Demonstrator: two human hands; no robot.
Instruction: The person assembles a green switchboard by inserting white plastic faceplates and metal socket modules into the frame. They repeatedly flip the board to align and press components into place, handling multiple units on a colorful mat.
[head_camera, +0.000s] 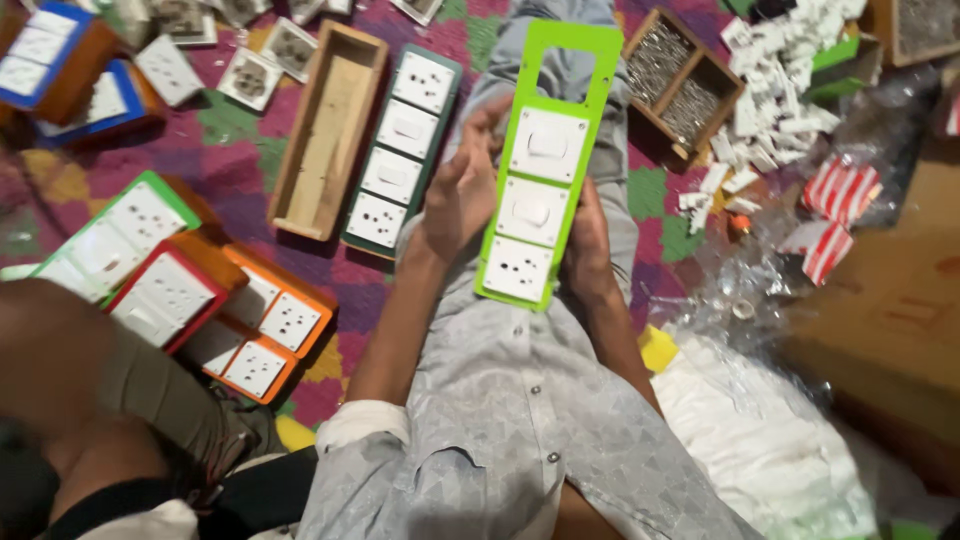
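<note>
- Patterned carpet (240, 150) in purple, green and yellow covers the floor where the person sits, and parts lie scattered over it.
- Held above the lap is a long bright green plate (548, 160); it carries two white switches and one white socket in a row, and an empty rectangular cut-out at its far end.
- On the plate's near right edge, the right hand (588, 245) is curled around it and grips it from the side.
- At the plate's left edge, the left hand (462, 185) stands partly open, fingers bent loosely; whether it touches the plate or only stands just beside it cannot be told.
- Just left of the hands lies a dark green board (402, 150) with four white modules fitted in a row.
- Beside that lies an empty wooden box (328, 130), long and shallow.
- Further left, more finished boards with green, red and orange frames (180, 285) lie close together.
- Blue-framed boxes (60, 65) sit at the far left corner.
- To the right of the plate stands a wooden tray of small metal parts (680, 80).
- Near that tray lies a heap of loose white plastic pieces (770, 90).
- Red-and-white striped packets (835, 215) and crumpled clear plastic lie further right.
</note>
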